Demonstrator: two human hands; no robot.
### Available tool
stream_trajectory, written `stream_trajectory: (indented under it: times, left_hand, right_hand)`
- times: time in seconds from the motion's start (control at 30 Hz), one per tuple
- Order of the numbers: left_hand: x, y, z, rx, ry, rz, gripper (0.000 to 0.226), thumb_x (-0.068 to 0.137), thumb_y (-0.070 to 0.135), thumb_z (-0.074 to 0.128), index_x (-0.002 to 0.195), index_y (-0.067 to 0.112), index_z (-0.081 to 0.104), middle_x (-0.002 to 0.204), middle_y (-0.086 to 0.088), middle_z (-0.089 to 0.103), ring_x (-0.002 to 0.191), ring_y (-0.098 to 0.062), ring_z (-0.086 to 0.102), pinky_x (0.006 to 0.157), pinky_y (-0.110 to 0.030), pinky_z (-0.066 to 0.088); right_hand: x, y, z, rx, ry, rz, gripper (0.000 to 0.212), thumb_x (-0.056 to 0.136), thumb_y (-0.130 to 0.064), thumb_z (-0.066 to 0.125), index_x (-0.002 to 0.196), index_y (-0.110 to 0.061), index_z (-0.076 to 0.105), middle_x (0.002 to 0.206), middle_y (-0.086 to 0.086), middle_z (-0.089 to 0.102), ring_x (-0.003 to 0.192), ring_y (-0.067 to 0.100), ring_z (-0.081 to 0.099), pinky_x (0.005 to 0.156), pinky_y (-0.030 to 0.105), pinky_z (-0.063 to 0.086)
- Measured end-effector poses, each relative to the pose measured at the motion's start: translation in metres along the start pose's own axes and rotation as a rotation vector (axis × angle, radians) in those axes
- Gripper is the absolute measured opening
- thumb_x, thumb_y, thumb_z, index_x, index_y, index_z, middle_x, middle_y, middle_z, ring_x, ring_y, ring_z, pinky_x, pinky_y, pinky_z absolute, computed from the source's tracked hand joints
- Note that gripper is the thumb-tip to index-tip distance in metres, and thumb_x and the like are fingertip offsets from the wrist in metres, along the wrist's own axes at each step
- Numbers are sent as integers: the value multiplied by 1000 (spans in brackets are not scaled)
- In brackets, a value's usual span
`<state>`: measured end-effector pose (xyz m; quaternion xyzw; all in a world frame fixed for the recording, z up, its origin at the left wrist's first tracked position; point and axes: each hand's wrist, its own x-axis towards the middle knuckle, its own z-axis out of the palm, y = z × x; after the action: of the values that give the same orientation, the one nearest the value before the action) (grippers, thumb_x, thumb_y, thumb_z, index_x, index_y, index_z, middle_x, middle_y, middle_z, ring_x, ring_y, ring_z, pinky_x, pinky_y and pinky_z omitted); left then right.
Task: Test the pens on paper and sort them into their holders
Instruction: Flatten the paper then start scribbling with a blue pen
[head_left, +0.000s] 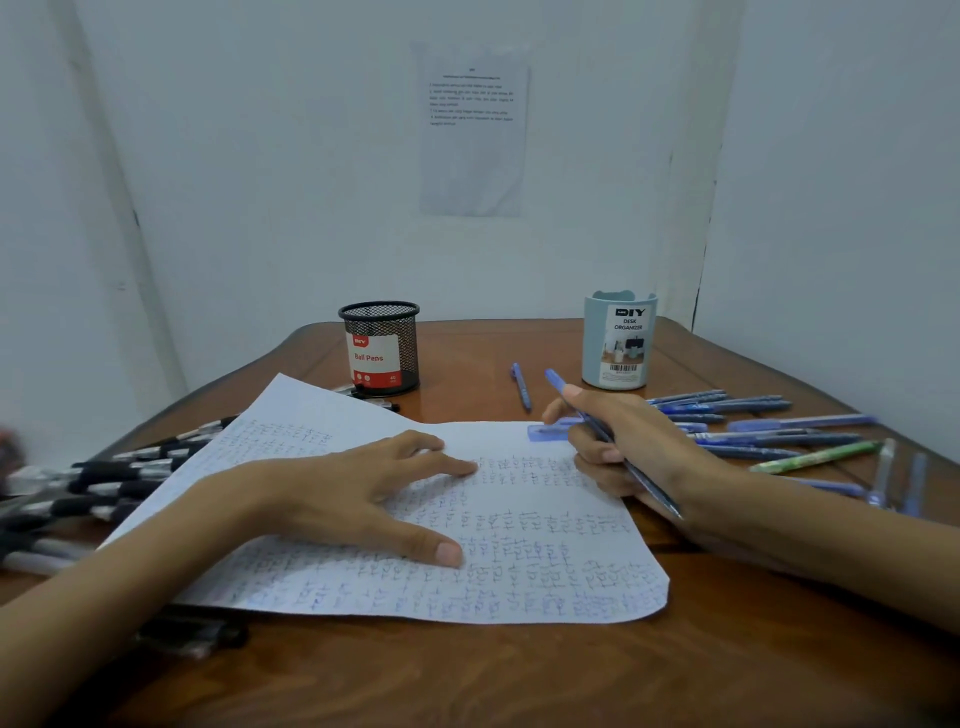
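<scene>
Head view. Left hand (363, 483) flat and open on the scribbled paper (519, 571), fingers spread, pinning it to the table (571, 675). Right hand (623, 447) at the paper's far right edge, curled round a held pen (649, 488), slanted from above the thumb down past the wrist. Just beyond, a pale blue piece (540, 432) on the paper, partly hidden by the fingers. Farther back, a mesh cup (382, 345) at left, an organizer (618, 343) at right, a loose pen (521, 387) between them. Blue pens (753, 415) strewn right of the hand, a green pen (815, 457) among them. Black pens (104, 483) heaped at left, partly under the paper. Printed sheet (472, 135) on the wall.
</scene>
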<state>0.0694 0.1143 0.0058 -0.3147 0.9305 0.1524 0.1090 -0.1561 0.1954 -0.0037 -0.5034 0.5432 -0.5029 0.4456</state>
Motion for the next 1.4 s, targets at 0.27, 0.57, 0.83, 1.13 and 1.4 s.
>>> stream_trajectory:
  times: [0.27,0.57,0.83,1.13,1.4]
  left_hand:
    - [2,5,1,27,37,27,78,71,72,43,140,52,13,145,27,5,121,6,14,105,-25,16]
    - [-1,7,0,39,28,7,82,70,73,43,143,49,12,148,25,5,138,-7,13,110,-32,15]
    - [-1,6,0,35,29,5,79,74,72,44,143,49,12,149,24,5,139,-8,12,112,-36,15]
    - [-2,8,0,34,17,10,79,72,71,41,142,50,11,148,24,5,136,-4,13,110,-31,14]
    - [2,2,0,32,9,34,95,51,95,32,136,60,8,144,32,5,122,6,14,104,-25,15]
  right_hand:
    - [71,-12,0,-372,215,50,34,99,-21,44,68,-9,55,49,0,37,27,8,26,31,15,21]
    - [142,-16,-6,-1077,289,76,35,98,-15,44,69,3,52,66,9,46,54,16,40,46,23,32]
    - [144,-8,-13,-1211,247,16,37,99,-28,44,73,-4,56,71,8,53,65,18,50,56,26,39]
    - [49,-23,-47,-1134,-140,-133,18,83,-33,68,96,-21,63,89,-10,62,80,2,56,66,13,40]
    - [32,5,-55,-1413,95,-425,22,91,-35,57,108,-22,60,100,-9,58,93,5,49,70,16,33]
